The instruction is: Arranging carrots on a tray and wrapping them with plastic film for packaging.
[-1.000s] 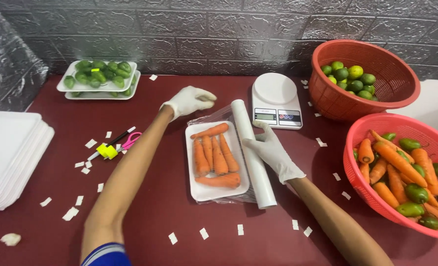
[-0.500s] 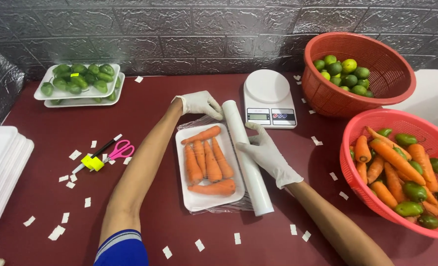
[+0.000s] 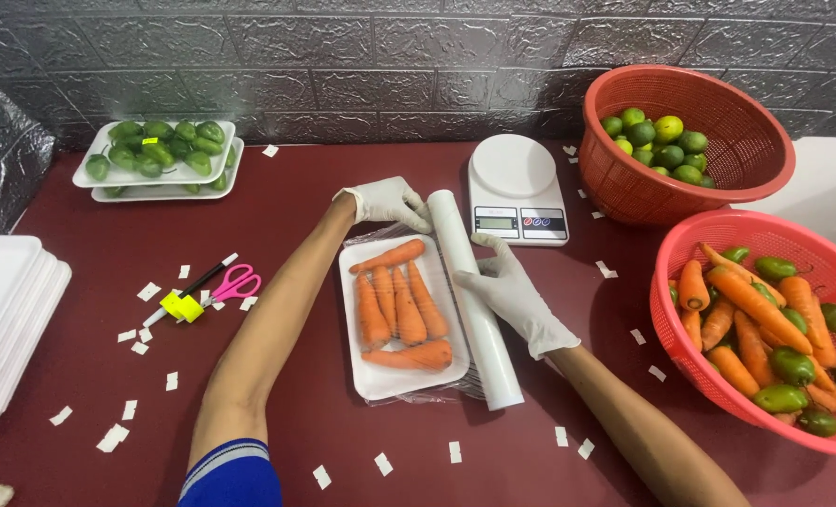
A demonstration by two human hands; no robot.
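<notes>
A white foam tray [image 3: 380, 380] with several carrots [image 3: 399, 305] lies on the dark red table, on a sheet of clear film. Along the tray's right side lies a long white roll of cling film [image 3: 474, 310]. My left hand [image 3: 387, 199], in a white glove, grips the film at the tray's far edge, next to the roll's far end. My gloved right hand [image 3: 512, 293] rests on the middle of the roll with its fingers spread over it.
A white kitchen scale [image 3: 514, 186] stands behind the roll. A red basket of limes [image 3: 747, 122] and a red basket of carrots and green peppers [image 3: 690, 371] sit at the right. Trays of green peppers [image 3: 155, 160], stacked foam trays [image 3: 0, 329], pink scissors [image 3: 235, 282], paper scraps.
My left hand has drawn back a little toward the tray's far edge. The view has shifted, so everything sits further left and lower. The right hand stays on the roll.
</notes>
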